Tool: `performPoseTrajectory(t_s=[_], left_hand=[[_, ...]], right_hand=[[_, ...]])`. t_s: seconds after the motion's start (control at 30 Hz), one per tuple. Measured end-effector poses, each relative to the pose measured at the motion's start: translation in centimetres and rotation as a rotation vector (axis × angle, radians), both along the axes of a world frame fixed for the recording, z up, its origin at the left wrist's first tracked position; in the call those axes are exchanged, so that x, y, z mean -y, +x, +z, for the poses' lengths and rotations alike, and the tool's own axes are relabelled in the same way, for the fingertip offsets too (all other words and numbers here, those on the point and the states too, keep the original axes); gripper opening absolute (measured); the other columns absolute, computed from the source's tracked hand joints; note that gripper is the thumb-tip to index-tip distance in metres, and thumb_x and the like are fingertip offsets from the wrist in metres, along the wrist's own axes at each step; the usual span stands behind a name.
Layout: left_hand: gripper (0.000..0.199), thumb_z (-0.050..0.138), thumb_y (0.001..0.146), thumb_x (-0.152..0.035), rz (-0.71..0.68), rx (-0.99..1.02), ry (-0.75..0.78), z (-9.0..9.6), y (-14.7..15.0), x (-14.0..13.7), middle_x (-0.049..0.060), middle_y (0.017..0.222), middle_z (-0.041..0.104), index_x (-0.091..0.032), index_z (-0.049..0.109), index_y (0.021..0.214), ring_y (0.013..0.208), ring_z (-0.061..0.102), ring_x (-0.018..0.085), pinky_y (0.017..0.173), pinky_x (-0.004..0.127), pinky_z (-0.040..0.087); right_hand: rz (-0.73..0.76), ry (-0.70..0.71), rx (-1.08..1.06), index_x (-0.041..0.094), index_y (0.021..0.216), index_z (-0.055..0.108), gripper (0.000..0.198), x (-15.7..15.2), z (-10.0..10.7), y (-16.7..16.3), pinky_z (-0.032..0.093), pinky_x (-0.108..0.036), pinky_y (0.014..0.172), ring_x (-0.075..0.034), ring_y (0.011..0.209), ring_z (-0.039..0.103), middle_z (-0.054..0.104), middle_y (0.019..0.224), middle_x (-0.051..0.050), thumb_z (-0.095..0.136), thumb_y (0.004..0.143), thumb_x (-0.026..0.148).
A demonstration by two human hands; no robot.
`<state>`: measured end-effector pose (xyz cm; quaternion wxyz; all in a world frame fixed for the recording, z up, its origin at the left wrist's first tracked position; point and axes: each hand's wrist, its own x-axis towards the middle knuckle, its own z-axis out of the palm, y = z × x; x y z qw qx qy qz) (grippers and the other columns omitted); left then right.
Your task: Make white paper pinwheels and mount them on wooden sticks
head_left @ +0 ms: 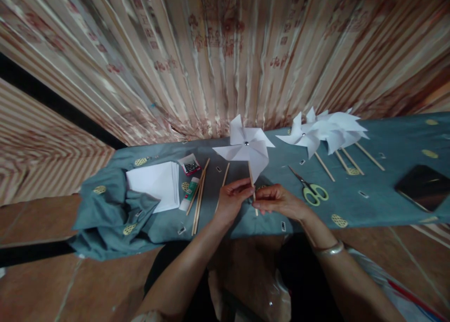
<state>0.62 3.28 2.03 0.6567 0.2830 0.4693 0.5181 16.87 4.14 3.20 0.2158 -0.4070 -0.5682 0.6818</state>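
A white paper pinwheel [242, 149] stands in front of me on a thin wooden stick, a silver pin head at its centre. My left hand [232, 198] pinches the stick just below the paper blades. Lower on the same stick, the fingers of my right hand [277, 201] are closed around it, a bracelet on that wrist. A loose wooden stick [222, 186] lies partly behind my left hand. To the right of my right hand rest scissors [312, 190] with light green handles, their blades pointing away to the left.
Several finished pinwheels [326, 130] lie overlapping at the back right. A dark phone [423, 187] is at the far right. Left are stacked white paper [154, 186], a glue stick [189, 194], wooden sticks [199, 200] and a small box of pins [190, 166]. A grey-green cloth [386, 205] covers the narrow table.
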Motion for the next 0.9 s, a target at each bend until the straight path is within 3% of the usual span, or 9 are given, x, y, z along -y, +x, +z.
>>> performPoseTrajectory(t_s=[0.4,0.47,0.63,0.9], left_hand=[[0.038,0.091,0.045,-0.029,-0.035,0.014,-0.034,-0.1,0.2,0.4,0.003,0.072,0.075,-0.017,0.078,0.079,0.067,0.066,0.015,0.075,0.030,0.052],[0.040,0.092,0.042,-0.030,-0.051,0.014,-0.040,-0.2,0.4,0.5,0.004,0.074,0.076,-0.017,0.078,0.078,0.069,0.067,0.017,0.076,0.031,0.053],[0.044,0.093,0.040,-0.030,-0.092,0.013,-0.063,-0.7,0.9,0.9,0.005,0.079,0.077,-0.018,0.079,0.079,0.071,0.069,0.017,0.079,0.033,0.054],[0.041,0.093,0.042,-0.029,-0.142,0.002,-0.056,-1.0,1.3,1.2,0.006,0.080,0.077,-0.017,0.079,0.079,0.070,0.068,0.017,0.078,0.031,0.054]], right_hand=[[-0.041,0.007,0.004,0.017,0.066,0.069,0.037,-0.1,-0.2,0.7,0.036,-0.022,0.047,-0.009,0.050,0.049,0.063,0.055,0.002,0.078,0.069,0.053],[-0.150,0.040,-0.010,0.018,0.072,0.073,0.036,-0.5,-0.1,1.6,0.039,-0.023,0.049,-0.010,0.053,0.052,0.066,0.060,0.001,0.080,0.068,0.053],[-0.631,0.137,-0.142,0.025,0.087,0.074,0.038,-1.4,-0.1,3.4,0.047,-0.026,0.059,-0.012,0.061,0.059,0.072,0.074,0.000,0.084,0.063,0.052],[-0.751,0.057,-0.217,0.025,0.079,0.073,0.038,-1.5,-0.1,2.9,0.048,-0.025,0.055,-0.011,0.056,0.059,0.068,0.064,0.003,0.091,0.052,0.046]])
